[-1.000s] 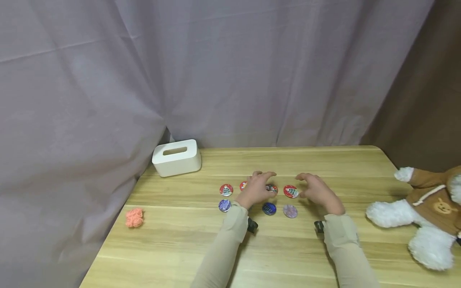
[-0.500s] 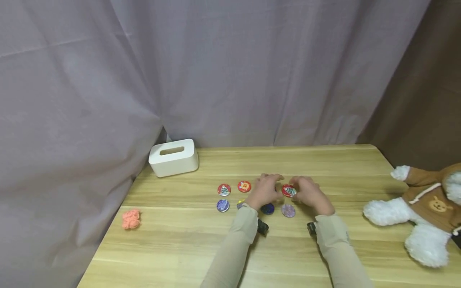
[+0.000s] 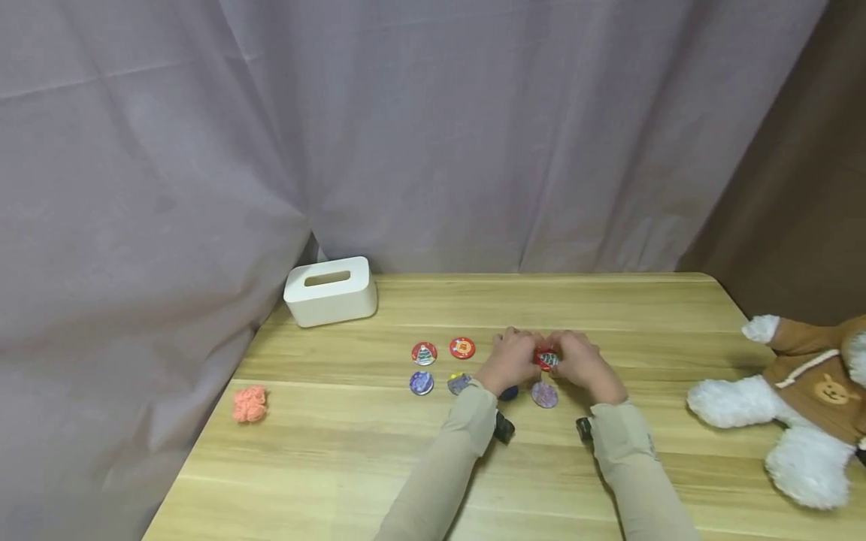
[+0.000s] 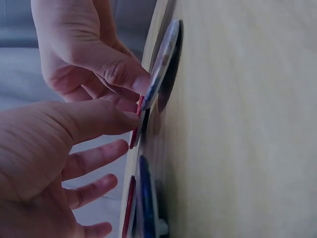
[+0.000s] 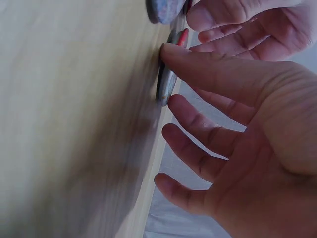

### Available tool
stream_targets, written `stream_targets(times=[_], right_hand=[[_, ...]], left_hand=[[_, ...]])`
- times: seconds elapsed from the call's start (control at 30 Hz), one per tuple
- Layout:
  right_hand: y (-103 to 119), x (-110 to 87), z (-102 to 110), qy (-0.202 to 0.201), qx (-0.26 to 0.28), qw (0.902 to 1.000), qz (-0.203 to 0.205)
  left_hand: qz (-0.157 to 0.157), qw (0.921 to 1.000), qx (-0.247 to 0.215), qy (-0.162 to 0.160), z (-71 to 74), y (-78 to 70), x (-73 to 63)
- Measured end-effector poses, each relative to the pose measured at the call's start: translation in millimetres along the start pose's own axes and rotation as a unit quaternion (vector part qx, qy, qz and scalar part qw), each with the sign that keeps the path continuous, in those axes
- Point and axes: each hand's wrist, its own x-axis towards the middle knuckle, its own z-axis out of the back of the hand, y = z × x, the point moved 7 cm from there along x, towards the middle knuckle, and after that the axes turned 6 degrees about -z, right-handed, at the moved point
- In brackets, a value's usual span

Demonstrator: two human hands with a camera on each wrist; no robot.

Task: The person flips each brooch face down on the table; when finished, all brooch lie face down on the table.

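Between my two hands lies a round red badge with a green tree [image 3: 546, 361]. My left hand [image 3: 510, 361] pinches its left side, with the thumb and forefinger at the rim. Opposite, my right hand [image 3: 585, 364] holds the right side between thumb and forefinger, seen in the right wrist view. A lilac badge [image 3: 544, 395] lies just in front of them. Beneath the left hand a dark blue badge [image 3: 509, 393] is partly covered. In the left wrist view, another red-edged badge [image 4: 129, 208] stands edge-on beyond the dark blue one.
To the left are another tree badge [image 3: 424, 354], a red-and-orange badge [image 3: 463, 348], a blue-violet badge [image 3: 421, 383] and a grey-yellow badge [image 3: 458, 384]. A white tissue box [image 3: 331, 293] sits at the back left, a coral fuzzy item [image 3: 249, 404] nearer, a plush toy [image 3: 812, 391] right.
My left hand has moved right to the red tree badge, uncovering the red-and-orange and grey-yellow badges. My right hand has moved slightly left, and both now grip the badge.
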Motion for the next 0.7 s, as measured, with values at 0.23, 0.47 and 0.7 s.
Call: stream_targets(times=[0.23, 0.47, 0.7], right_hand=[[0.6, 0.6, 3.9, 0.001, 0.006, 1.0, 0.008], [-0.6, -1.4, 6.3, 0.014, 0.026, 0.9995, 0.011], [-5.8, -5.5, 6.0, 0.027, 0.018, 0.9995, 0.007]], left_hand=[[0.015, 0.9998, -0.002, 0.009, 2.5, 5.6, 0.8], [0.024, 0.9996, -0.012, 0.013, 2.9, 8.6, 0.6], [0.031, 0.9993, -0.015, 0.017, 1.5, 7.7, -1.2]])
